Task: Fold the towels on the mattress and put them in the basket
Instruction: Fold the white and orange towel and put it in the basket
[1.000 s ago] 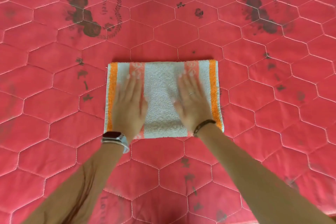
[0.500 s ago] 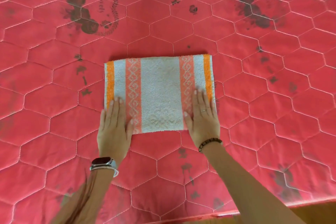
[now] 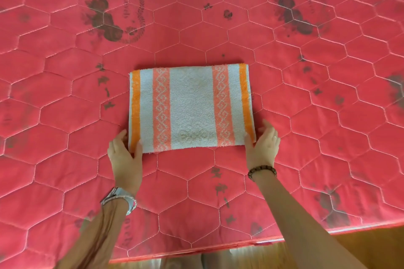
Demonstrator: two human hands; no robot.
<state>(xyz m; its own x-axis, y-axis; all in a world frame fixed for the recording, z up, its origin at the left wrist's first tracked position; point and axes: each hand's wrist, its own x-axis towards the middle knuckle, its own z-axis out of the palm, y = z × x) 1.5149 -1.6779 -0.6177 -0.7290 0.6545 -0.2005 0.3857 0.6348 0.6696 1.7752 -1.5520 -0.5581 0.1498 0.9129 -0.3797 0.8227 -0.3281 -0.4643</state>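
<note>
towel [image 3: 191,107]: white, orange edge stripes, salmon bands w/ white diamond motif. mattress [image 3: 65,116]: red, hexagon quilting, dark floral prints.

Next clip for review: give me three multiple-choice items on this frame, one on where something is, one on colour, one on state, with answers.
1. Where are the hands?
A. At the towel's near corners
B. At its far edge
C. Off the mattress

2. What colour are the towel's outermost stripes?
A. Green
B. Orange
C. Black

3. What state is the towel in?
A. Crumpled
B. Rolled
C. Folded flat

Answers: 1 A, the left hand and right hand grip the near corners of the towel. 2 B, orange bands run along both side edges. 3 C, it lies as a neat rectangle on the mattress.
</note>
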